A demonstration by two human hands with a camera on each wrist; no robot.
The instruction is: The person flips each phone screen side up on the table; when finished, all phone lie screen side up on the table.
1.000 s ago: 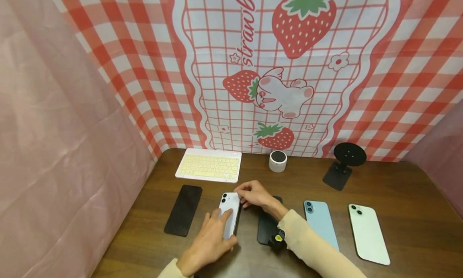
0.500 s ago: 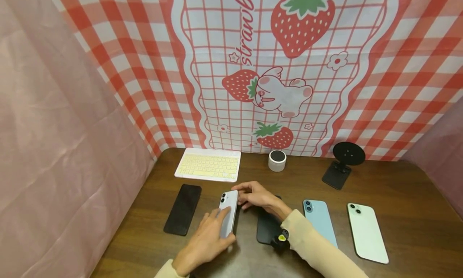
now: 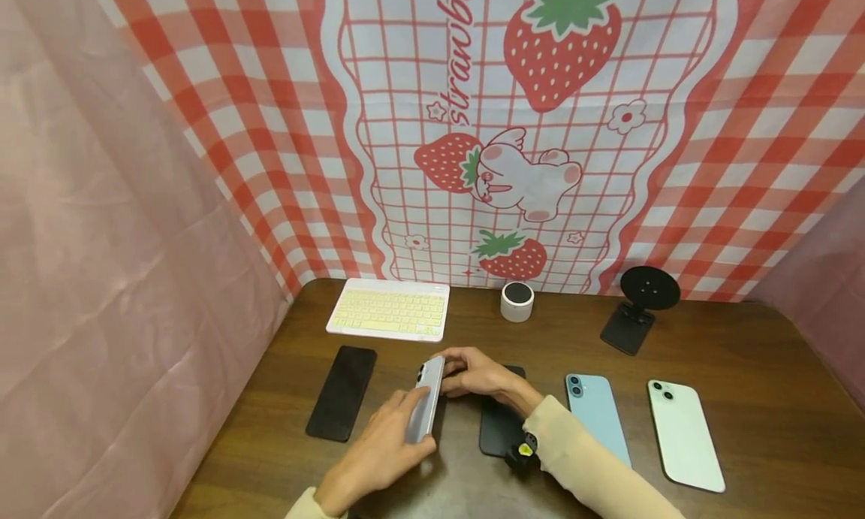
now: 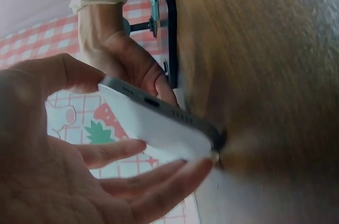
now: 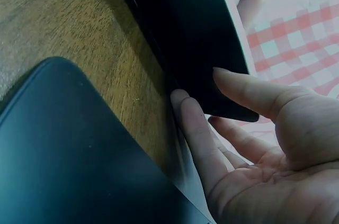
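Head view: I found the white phone (image 3: 426,412) between the two hands, tilted up on a long side, lower edge on or just above the desk (image 3: 764,384); I could not tell which. The left hand (image 3: 385,442) grasped it at the near end; the right hand (image 3: 478,373) pinched the far end. Left of the left hand lay a black phone (image 3: 341,393); beyond that hand, a keyboard (image 3: 388,309). Beyond the right hand I logged a speaker (image 3: 516,307) and, farther out to its right, a stand (image 3: 628,330). Under the right wrist lay a dark phone (image 3: 498,433), partly covered; right of it a blue phone (image 3: 598,410), near end hidden by the sleeve (image 3: 581,455), then a green phone (image 3: 687,436).

Left wrist view gave me what the head view did not: the near end, with a port (image 4: 152,101) and a row of small holes (image 4: 181,116), left thumb (image 4: 74,73) at the upper corner, fingertips (image 4: 136,146) on the back.

Right wrist view alone showed me the screen (image 5: 185,33): black, facing the right hand, right thumb (image 5: 233,81) against it.

White phone's look: pale back, two lenses (image 3: 420,373) by the far end, rounded corners, grey rim.
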